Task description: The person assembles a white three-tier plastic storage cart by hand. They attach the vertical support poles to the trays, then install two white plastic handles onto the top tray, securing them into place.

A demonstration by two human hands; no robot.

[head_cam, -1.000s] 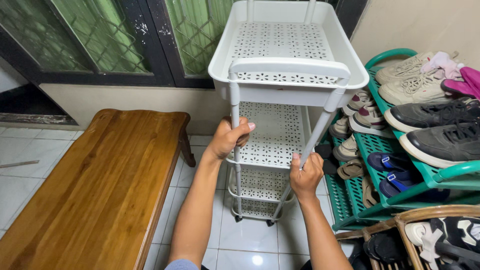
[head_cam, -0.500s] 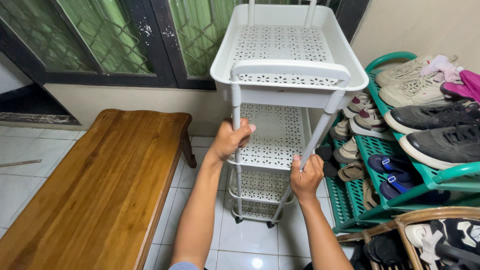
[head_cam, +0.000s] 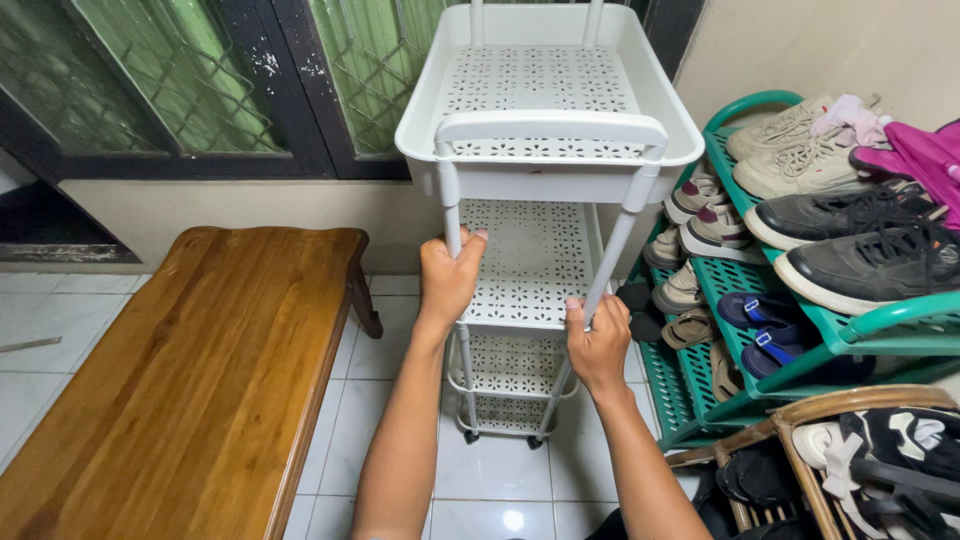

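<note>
Here we look down from a head-worn camera at our 2 bare arms reaching forward to a white plastic trolley [head_cam: 540,200] with 4 perforated shelves, standing on small wheels on a pale tiled floor [head_cam: 490,480], close to a wall below a dark-framed window [head_cam: 300,90] with green patterned glass.

Our left hand [head_cam: 447,280] is clenched around the trolley's left upright pole [head_cam: 452,215], just under the top tray. Our right hand [head_cam: 598,345] is wrapped around the right upright pole [head_cam: 612,260], a little lower, near the rim of the 2nd shelf. Both grips are closed on the poles; we judge that taking 1 pole in each hand keeps the tall, light frame steady, since it rides on wheels. A curved white handle [head_cam: 550,128] spans the near edge of the top tray [head_cam: 675,120], above both hands, untouched. All shelves that we can see are bare.

At 9 o'clock from the trolley lies a long polished wooden bench [head_cam: 200,370], its near end running out of view, set just beside the trolley but apart from it. At 3 o'clock stands a green plastic shoe rack [head_cam: 880,345], almost touching the trolley, loaded with sneakers, sandals and a pink cloth. At 5 o'clock a wicker basket [head_cam: 800,420] holds more dark shoes.
</note>
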